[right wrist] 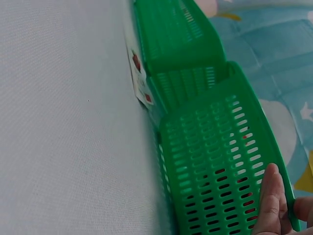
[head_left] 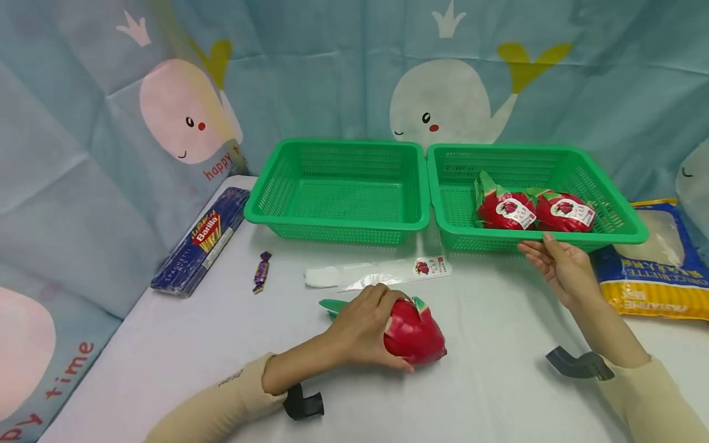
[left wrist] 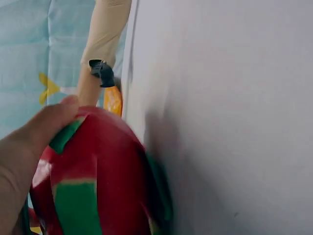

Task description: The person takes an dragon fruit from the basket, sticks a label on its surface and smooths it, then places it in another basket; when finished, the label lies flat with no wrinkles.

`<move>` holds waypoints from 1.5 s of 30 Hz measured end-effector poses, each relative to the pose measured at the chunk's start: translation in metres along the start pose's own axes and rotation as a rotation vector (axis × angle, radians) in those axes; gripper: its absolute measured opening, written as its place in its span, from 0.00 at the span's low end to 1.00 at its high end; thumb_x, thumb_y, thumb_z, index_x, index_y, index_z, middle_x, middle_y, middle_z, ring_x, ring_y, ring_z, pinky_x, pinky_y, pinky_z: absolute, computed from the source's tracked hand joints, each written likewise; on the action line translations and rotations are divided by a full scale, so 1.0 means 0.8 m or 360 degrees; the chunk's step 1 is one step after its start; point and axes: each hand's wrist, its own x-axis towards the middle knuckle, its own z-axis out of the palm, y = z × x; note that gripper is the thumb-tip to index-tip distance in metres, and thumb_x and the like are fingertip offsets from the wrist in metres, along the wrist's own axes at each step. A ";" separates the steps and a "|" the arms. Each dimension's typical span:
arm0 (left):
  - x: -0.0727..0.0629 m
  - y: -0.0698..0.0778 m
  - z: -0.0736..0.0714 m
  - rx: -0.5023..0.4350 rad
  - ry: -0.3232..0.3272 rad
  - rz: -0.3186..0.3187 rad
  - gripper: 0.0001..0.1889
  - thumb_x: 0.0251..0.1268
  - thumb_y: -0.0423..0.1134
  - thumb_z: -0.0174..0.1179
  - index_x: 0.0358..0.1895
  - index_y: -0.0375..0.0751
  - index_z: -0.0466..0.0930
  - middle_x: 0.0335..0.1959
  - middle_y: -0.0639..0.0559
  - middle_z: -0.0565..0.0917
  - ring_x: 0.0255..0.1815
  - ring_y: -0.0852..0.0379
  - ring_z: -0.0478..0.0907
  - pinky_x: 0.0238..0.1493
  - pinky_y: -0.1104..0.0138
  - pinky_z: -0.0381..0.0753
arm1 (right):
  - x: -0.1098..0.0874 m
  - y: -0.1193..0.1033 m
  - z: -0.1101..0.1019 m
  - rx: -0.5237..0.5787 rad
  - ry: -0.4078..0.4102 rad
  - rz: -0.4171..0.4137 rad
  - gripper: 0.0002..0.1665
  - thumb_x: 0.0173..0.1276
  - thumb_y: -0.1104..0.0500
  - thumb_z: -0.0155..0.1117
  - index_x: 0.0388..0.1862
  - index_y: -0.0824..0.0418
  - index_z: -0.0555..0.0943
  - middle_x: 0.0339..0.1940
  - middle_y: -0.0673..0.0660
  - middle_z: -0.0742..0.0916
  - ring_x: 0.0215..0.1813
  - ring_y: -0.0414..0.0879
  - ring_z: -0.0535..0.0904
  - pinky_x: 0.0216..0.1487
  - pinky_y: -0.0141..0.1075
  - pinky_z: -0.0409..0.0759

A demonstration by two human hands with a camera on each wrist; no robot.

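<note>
My left hand [head_left: 362,329] grips a red dragon fruit [head_left: 416,335] with green-tipped scales, low over the white table; in the left wrist view the thumb presses on the fruit [left wrist: 102,166]. With thumb over and fingers under, my right hand [head_left: 565,271] pinches the front rim of the right green basket [head_left: 532,237]. The right wrist view shows the fingers [right wrist: 271,196] against that basket's slotted wall [right wrist: 210,156]. Inside the basket lie two dragon fruits, one on the left [head_left: 501,206] and one on the right [head_left: 565,211], both bearing white stickers.
Left of it stands another green basket [head_left: 338,224]. A sticker strip [head_left: 382,272] lies in front of the baskets, a purple wrapped candy [head_left: 262,272] farther left. A Barilla spaghetti box [head_left: 202,243] is at the left edge, a blue-yellow pasta bag [head_left: 653,271] at the right.
</note>
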 end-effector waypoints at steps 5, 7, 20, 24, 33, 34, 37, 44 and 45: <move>-0.001 0.001 -0.001 0.0013 -0.0017 0.0055 0.49 0.28 0.70 0.68 0.57 0.46 0.66 0.50 0.53 0.73 0.51 0.60 0.70 0.46 0.68 0.78 | 0.001 0.002 -0.005 0.0132 -0.0034 -0.0002 0.15 0.73 0.64 0.42 0.40 0.71 0.76 0.39 0.64 0.87 0.43 0.52 0.85 0.43 0.34 0.81; 0.000 0.000 -0.004 0.0016 -0.0053 0.0067 0.49 0.29 0.70 0.67 0.58 0.46 0.65 0.51 0.52 0.73 0.53 0.59 0.70 0.48 0.67 0.78 | 0.002 0.004 -0.008 0.0226 -0.0123 0.0035 0.18 0.74 0.65 0.37 0.41 0.72 0.76 0.41 0.65 0.86 0.44 0.54 0.84 0.45 0.36 0.80; 0.006 -0.004 -0.043 -0.0164 -0.0135 -0.0041 0.32 0.54 0.62 0.58 0.57 0.45 0.72 0.60 0.50 0.72 0.63 0.54 0.66 0.55 0.56 0.75 | 0.015 0.040 0.059 -0.1701 -0.0547 0.0058 0.17 0.70 0.63 0.52 0.52 0.73 0.74 0.46 0.57 0.86 0.45 0.42 0.84 0.44 0.28 0.80; 0.018 -0.017 -0.056 -0.0241 -0.0088 -0.0043 0.21 0.60 0.55 0.57 0.49 0.45 0.78 0.51 0.53 0.79 0.57 0.57 0.73 0.54 0.60 0.76 | 0.029 0.070 0.095 -0.2324 -0.0742 -0.0213 0.17 0.64 0.64 0.58 0.50 0.70 0.78 0.47 0.65 0.84 0.45 0.53 0.83 0.42 0.37 0.82; 0.039 -0.054 -0.056 -0.0448 -0.0147 -0.0168 0.19 0.63 0.50 0.56 0.50 0.40 0.78 0.50 0.51 0.81 0.55 0.54 0.76 0.56 0.60 0.74 | 0.057 0.115 0.134 -0.2735 -0.1019 -0.0563 0.23 0.58 0.71 0.62 0.54 0.74 0.74 0.51 0.67 0.81 0.54 0.59 0.77 0.52 0.48 0.77; 0.041 -0.058 -0.055 -0.0469 -0.0154 -0.0183 0.20 0.63 0.49 0.56 0.51 0.40 0.78 0.51 0.50 0.81 0.56 0.54 0.75 0.56 0.60 0.74 | 0.059 0.117 0.135 -0.2764 -0.1031 -0.0551 0.24 0.58 0.71 0.61 0.54 0.74 0.73 0.52 0.67 0.81 0.53 0.59 0.77 0.51 0.48 0.77; 0.045 -0.071 -0.050 -0.0504 -0.0165 -0.0200 0.20 0.64 0.48 0.56 0.52 0.37 0.77 0.52 0.47 0.81 0.56 0.52 0.76 0.57 0.59 0.73 | 0.065 0.123 0.136 -0.2854 -0.1060 -0.0514 0.23 0.59 0.71 0.60 0.55 0.74 0.72 0.50 0.66 0.80 0.49 0.56 0.78 0.47 0.46 0.78; 0.053 -0.094 -0.044 -0.0506 -0.0218 -0.0214 0.22 0.63 0.45 0.57 0.54 0.33 0.75 0.53 0.41 0.80 0.56 0.47 0.76 0.56 0.56 0.74 | 0.071 0.128 0.133 -0.2925 -0.1130 -0.0591 0.21 0.60 0.71 0.58 0.54 0.74 0.72 0.48 0.67 0.80 0.46 0.58 0.79 0.44 0.46 0.79; 0.054 -0.097 -0.043 -0.0486 -0.0237 -0.0222 0.22 0.63 0.45 0.57 0.55 0.33 0.75 0.53 0.42 0.79 0.57 0.47 0.75 0.57 0.56 0.73 | 0.071 0.128 0.133 -0.2929 -0.1132 -0.0594 0.21 0.60 0.71 0.58 0.54 0.74 0.73 0.48 0.66 0.80 0.46 0.57 0.79 0.44 0.46 0.79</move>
